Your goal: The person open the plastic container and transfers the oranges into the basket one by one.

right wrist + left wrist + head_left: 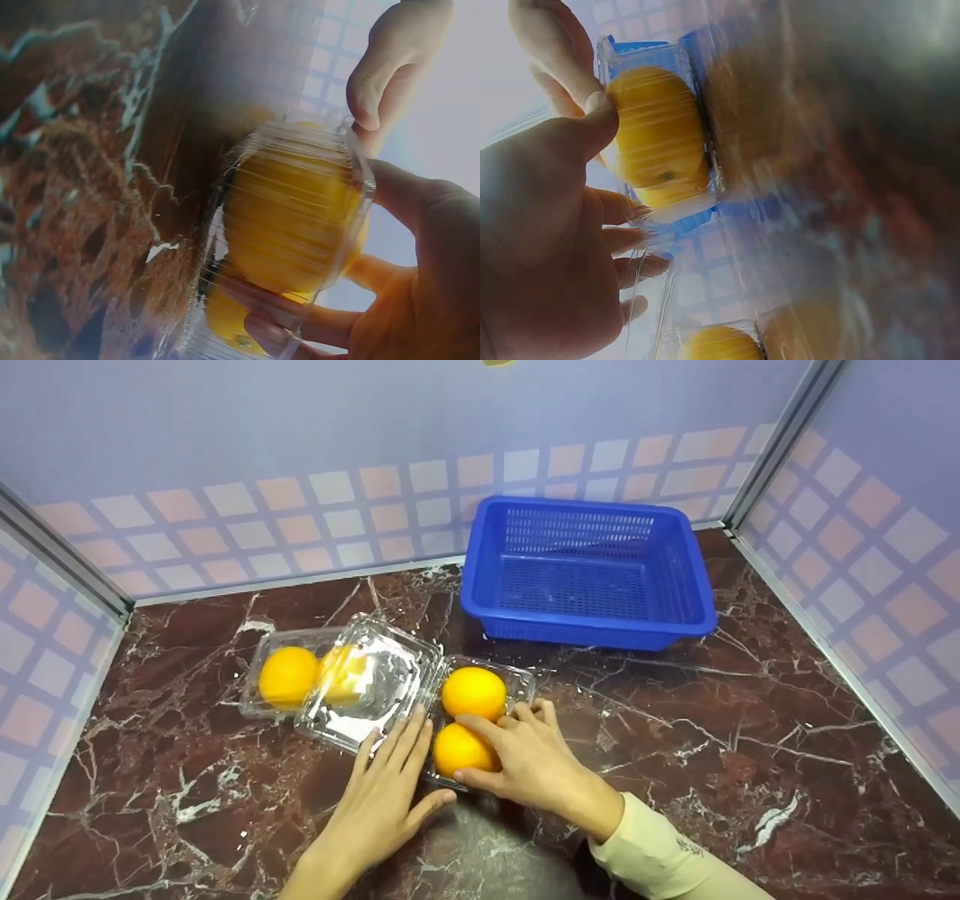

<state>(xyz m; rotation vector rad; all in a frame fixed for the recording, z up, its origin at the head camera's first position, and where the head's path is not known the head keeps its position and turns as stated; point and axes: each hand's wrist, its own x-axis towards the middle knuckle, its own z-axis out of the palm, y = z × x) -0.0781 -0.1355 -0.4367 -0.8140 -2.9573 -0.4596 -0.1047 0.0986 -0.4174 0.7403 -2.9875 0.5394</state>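
Observation:
Two oranges lie one behind the other in a clear plastic clamshell container (517, 679) whose lid (397, 660) is folded back to the left. With bent fingers, my right hand (529, 746) holds the nearer orange (459, 750); its thumb is at the near side, its index finger across the top. The farther orange (474, 693) sits just beyond the index finger. My left hand (386, 787) has straight fingers touching the lid's near right edge, thumb spread toward the container's front. In the right wrist view, the clear wall (289, 139) stands in front of the oranges.
At the left, a second clear container (255, 690) holds two oranges, one showing plainly (289, 676) and one through the overlapping lid (341, 675). A blue plastic basket (592, 634) stands at the back right on the dark red marbled surface (712, 780). Panels enclose the back and sides.

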